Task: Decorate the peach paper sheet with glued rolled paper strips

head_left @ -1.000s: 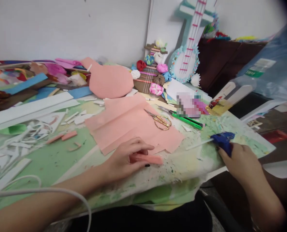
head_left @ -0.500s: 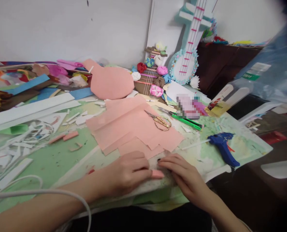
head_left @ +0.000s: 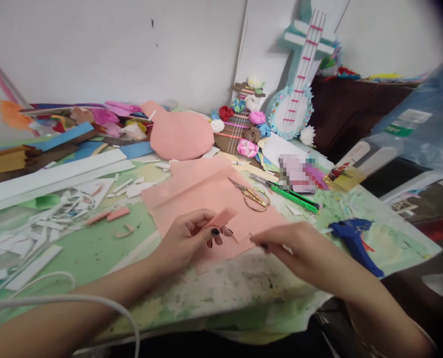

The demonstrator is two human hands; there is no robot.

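My left hand (head_left: pixel 191 236) pinches a small pink strip (head_left: pixel 221 218) and holds it a little above the table. My right hand (head_left: pixel 296 246) hovers just to its right with the fingers drawn together; whether anything is in them I cannot make out. Both hands are over the near edge of the pink paper sheets (head_left: pixel 202 191). Gold scissors (head_left: pixel 254 195) lie on those sheets. A blue glue gun (head_left: pixel 354 238) rests on the table to the right of my right hand.
A green pen (head_left: pixel 292 196) lies past the scissors. White strips and scraps (head_left: pixel 50 219) litter the left. Coloured foam sheets (head_left: pixel 57 144), paper flowers (head_left: pixel 247 134) and a paper guitar (head_left: pixel 296 94) crowd the back. A white cable (head_left: pixel 75 298) crosses the near left. A plastic bottle (head_left: pixel 359 159) lies at right.
My left hand has lifted the pink strip off the table edge. My right hand, which had let go of the glue gun and come over, now hovers beside it.
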